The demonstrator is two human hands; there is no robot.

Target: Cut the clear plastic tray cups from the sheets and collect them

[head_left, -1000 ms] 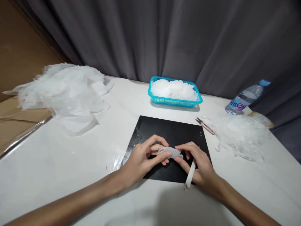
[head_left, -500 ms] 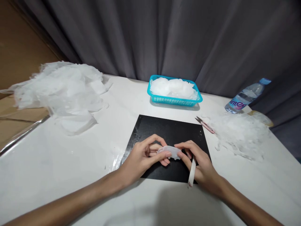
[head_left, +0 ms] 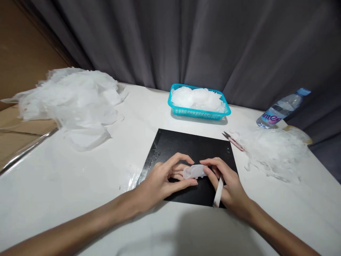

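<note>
Over the black mat (head_left: 181,142) a small, frosted translucent piece (head_left: 194,171) with a bumpy lower edge is pinched at its right end by my right hand (head_left: 226,183), between thumb and index finger. The same hand also keeps a narrow white stick-like thing (head_left: 218,193) against the palm, its lower end pointing toward me; its other end is hidden. On the left, my left hand (head_left: 167,177) has thumb and index finger apart around the piece's left end. Its other fingers curl behind, and whether they touch the piece I cannot tell.
A turquoise basket (head_left: 199,113) holds white translucent pieces. Pink-handled thread snips (head_left: 234,141) lie beside clear scraps (head_left: 274,153) at right, with a water bottle (head_left: 282,110) behind. A big heap of white translucent sheets (head_left: 77,99) spreads at left, near cardboard (head_left: 23,124).
My left thumb and index finger have spread apart from the piece, which they were gripping. The piece has shifted slightly right and turned a little, still in my right hand.
</note>
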